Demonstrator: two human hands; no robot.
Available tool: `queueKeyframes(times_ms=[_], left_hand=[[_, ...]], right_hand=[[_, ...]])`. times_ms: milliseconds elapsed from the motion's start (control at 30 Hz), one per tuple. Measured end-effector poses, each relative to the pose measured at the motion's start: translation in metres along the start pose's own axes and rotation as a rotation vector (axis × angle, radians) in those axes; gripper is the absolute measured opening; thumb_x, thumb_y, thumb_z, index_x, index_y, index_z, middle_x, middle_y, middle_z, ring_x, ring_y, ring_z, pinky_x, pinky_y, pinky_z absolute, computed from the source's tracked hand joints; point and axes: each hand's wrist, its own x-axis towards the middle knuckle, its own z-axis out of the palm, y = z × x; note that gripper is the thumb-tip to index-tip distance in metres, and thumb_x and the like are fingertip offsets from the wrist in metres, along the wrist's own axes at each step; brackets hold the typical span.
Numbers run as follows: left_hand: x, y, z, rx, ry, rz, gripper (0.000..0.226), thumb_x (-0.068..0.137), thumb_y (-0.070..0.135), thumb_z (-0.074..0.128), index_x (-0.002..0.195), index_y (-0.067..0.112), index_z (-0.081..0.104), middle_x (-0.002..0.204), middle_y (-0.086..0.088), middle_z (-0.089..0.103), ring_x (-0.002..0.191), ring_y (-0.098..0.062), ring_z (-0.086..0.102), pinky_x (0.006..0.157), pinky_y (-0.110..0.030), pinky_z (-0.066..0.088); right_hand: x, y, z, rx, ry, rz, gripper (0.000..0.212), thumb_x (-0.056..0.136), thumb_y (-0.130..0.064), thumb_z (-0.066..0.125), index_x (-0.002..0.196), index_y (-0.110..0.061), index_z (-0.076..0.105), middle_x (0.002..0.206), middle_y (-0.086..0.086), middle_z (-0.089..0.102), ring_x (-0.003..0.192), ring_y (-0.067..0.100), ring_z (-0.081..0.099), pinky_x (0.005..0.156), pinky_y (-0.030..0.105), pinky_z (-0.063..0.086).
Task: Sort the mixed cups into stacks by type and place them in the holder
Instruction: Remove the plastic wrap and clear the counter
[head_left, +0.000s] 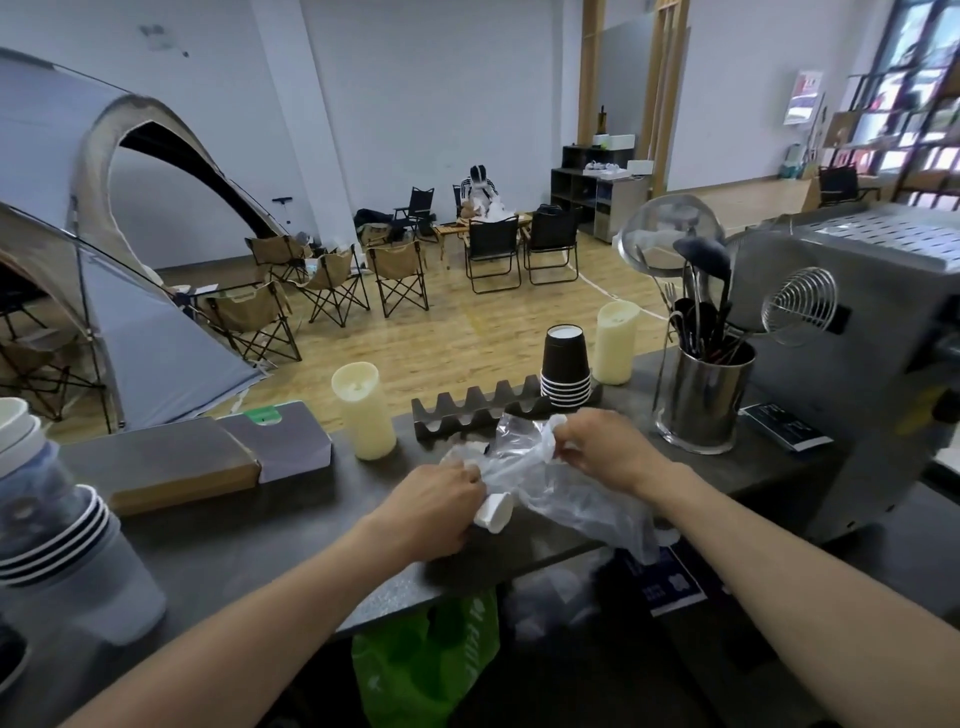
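A stack of black paper cups (566, 370) stands upside down at the right end of the dark wavy cup holder (470, 410). In front of the holder my left hand (434, 506) grips a white paper cup (493, 513) lying on its side on the counter. My right hand (605, 447) pinches the top of a clear plastic bag (566, 488) that spreads between both hands. At the far left stands a stack of cups (47, 525) wrapped in plastic, white and dark rims showing.
Two cream candles (363, 410) (615, 343) flank the holder. A steel utensil pot (701, 395) and a grey machine (852, 364) stand at the right. Flat boxes (197, 457) lie at the left. A green bag (426, 660) hangs below the counter edge. A tent and folding chairs fill the room beyond.
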Motion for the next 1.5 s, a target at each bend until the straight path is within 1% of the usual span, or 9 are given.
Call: queueKeyframes(times_ms=[267, 500, 633, 800, 933, 1167, 1300, 1400, 1500], left_hand=[[0.053, 0.05, -0.007, 0.085, 0.325, 0.149, 0.071, 0.084, 0.022, 0.075, 0.147, 0.017, 0.044, 0.137, -0.012, 0.053, 0.118, -0.028, 0.054, 0.097, -0.042, 0.05], [0.099, 0.181, 0.02, -0.126, 0.551, 0.537, 0.031, 0.095, 0.007, 0.045, 0.123, 0.006, 0.057, 0.11, -0.012, 0.057, 0.094, -0.031, 0.055, 0.081, -0.045, 0.048], [0.111, 0.256, 0.048, -0.138, 0.599, 0.693, 0.046, 0.1, 0.006, 0.032, 0.143, -0.001, 0.046, 0.119, -0.014, 0.06, 0.103, -0.032, 0.058, 0.087, -0.044, 0.05], [0.133, 0.336, 0.086, -0.207, 0.481, 0.792, 0.04, 0.096, 0.011, 0.042, 0.133, 0.004, 0.057, 0.112, -0.011, 0.061, 0.099, -0.029, 0.059, 0.08, -0.042, 0.052], [0.148, 0.38, 0.124, -0.129, 0.324, 0.895, 0.026, 0.091, 0.014, 0.052, 0.115, 0.009, 0.061, 0.107, -0.011, 0.061, 0.096, -0.03, 0.059, 0.083, -0.044, 0.054], [0.18, 0.43, 0.211, -0.105, 0.113, 0.979, 0.064, 0.069, 0.02, 0.087, 0.127, 0.016, 0.059, 0.122, -0.007, 0.062, 0.112, -0.029, 0.056, 0.1, -0.044, 0.045], [0.19, 0.446, 0.242, -0.13, 0.123, 0.974, 0.044, 0.087, 0.026, 0.07, 0.131, 0.023, 0.061, 0.134, -0.003, 0.062, 0.13, -0.031, 0.048, 0.107, -0.046, 0.035], [0.196, 0.456, 0.252, -0.133, 0.131, 0.999, 0.035, 0.094, 0.022, 0.053, 0.126, 0.022, 0.065, 0.128, -0.002, 0.063, 0.127, -0.029, 0.048, 0.107, -0.044, 0.033], [0.202, 0.466, 0.256, -0.186, 0.152, 1.048, 0.033, 0.093, 0.022, 0.061, 0.126, 0.02, 0.062, 0.126, -0.002, 0.062, 0.121, -0.026, 0.05, 0.104, -0.042, 0.038]], right_hand=[[-0.084, 0.033, -0.056, -0.2, 0.193, 0.137, 0.006, 0.084, -0.021, 0.079, 0.087, -0.024, 0.075, 0.081, -0.003, 0.067, 0.071, 0.011, 0.053, 0.061, 0.027, 0.04], [-0.232, 0.069, -0.069, -0.332, 0.175, 0.443, 0.014, 0.076, -0.013, 0.08, 0.083, -0.019, 0.068, 0.078, 0.004, 0.062, 0.076, 0.03, 0.063, 0.052, 0.033, 0.042], [-0.308, 0.075, -0.068, -0.285, 0.143, 0.698, 0.024, 0.086, -0.023, 0.072, 0.104, -0.02, 0.058, 0.097, 0.005, 0.068, 0.088, 0.033, 0.065, 0.063, 0.034, 0.036], [-0.381, 0.09, -0.03, -0.13, 0.231, 0.924, 0.047, 0.083, -0.029, 0.078, 0.118, -0.027, 0.046, 0.099, 0.003, 0.065, 0.074, 0.028, 0.063, 0.058, 0.036, 0.046], [-0.411, 0.107, 0.034, -0.026, 0.21, 0.998, 0.034, 0.072, -0.016, 0.086, 0.097, -0.015, 0.061, 0.094, 0.003, 0.061, 0.082, 0.028, 0.062, 0.063, 0.031, 0.04], [-0.442, 0.139, 0.142, 0.124, 0.104, 1.167, 0.015, 0.083, -0.01, 0.075, 0.092, -0.014, 0.063, 0.106, 0.005, 0.057, 0.09, 0.024, 0.057, 0.069, 0.027, 0.031], [-0.463, 0.152, 0.187, 0.302, 0.096, 1.209, 0.021, 0.085, -0.007, 0.071, 0.094, -0.019, 0.057, 0.11, 0.005, 0.059, 0.096, 0.023, 0.058, 0.076, 0.034, 0.049], [-0.474, 0.161, 0.205, 0.365, 0.107, 1.222, 0.018, 0.085, -0.006, 0.069, 0.097, -0.016, 0.059, 0.106, 0.007, 0.062, 0.096, 0.025, 0.06, 0.076, 0.033, 0.046], [-0.48, 0.179, 0.211, 0.403, 0.015, 1.228, 0.021, 0.087, -0.008, 0.069, 0.105, -0.017, 0.061, 0.106, 0.002, 0.063, 0.094, 0.021, 0.062, 0.079, 0.034, 0.052]])
